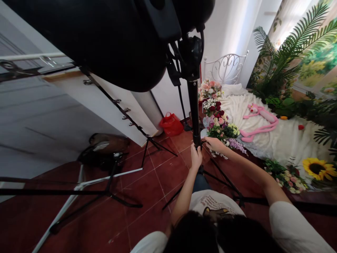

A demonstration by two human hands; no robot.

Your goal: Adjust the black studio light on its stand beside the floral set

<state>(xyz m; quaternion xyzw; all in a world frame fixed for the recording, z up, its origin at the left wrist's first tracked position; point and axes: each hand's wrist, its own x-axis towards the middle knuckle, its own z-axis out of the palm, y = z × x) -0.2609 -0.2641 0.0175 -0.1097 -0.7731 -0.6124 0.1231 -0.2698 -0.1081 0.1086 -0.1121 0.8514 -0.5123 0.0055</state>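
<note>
Our left hand (196,157) grips the pole (193,109), upright at twelve o'clock; our right hand (214,144) pinches its joint (196,137) from three. The lamp (110,42) is mounted, towards eleven; joint tightness we cannot tell.

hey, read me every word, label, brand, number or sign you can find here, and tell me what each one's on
No text is clear enough to quote.
White shirt: small curved lines of print above a dark picture, too small and blurred to read.
Black stand: no label or number I can make out.
Red bag: no lettering I can make out.
</note>
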